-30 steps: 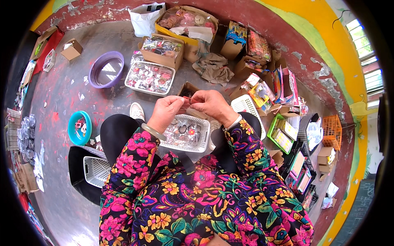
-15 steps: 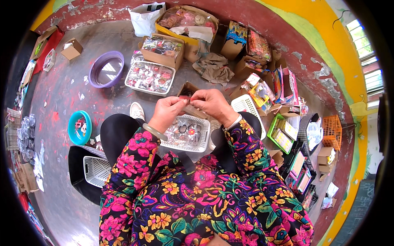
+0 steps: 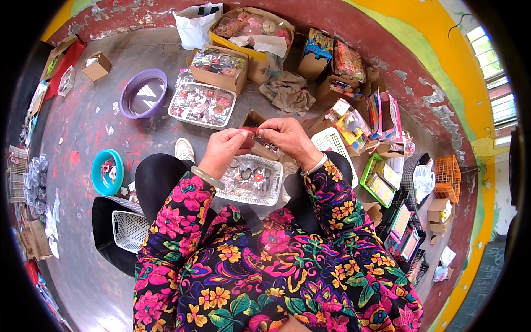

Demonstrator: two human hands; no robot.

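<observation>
My left hand [image 3: 224,149] and my right hand [image 3: 290,141] meet in front of me, fingertips pinched on a small dark-reddish thing [image 3: 252,130]. It is too small and too covered by fingers for me to tell its kind. Below the hands, between my knees, stands a white plastic basket [image 3: 274,193] holding small clear-bagged items, some dark and ring-shaped, one with a red flower. Just beyond the fingers is an opened small cardboard box [image 3: 254,118], partly hidden by my right hand, with small pieces inside.
Ahead stand another white basket [image 3: 175,114] of bagged pieces, a filled cardboard box [image 3: 237,81] and a crumpled cloth [image 3: 287,92]. A purple basin [image 3: 126,105] and a teal tub [image 3: 98,180] lie to the left. On the right are a white basket [image 3: 332,141] and a green tray [image 3: 366,176].
My fingertips have drawn slightly apart, with the small reddish thing now showing between them. My right hand has risen a little; the surroundings stay the same.
</observation>
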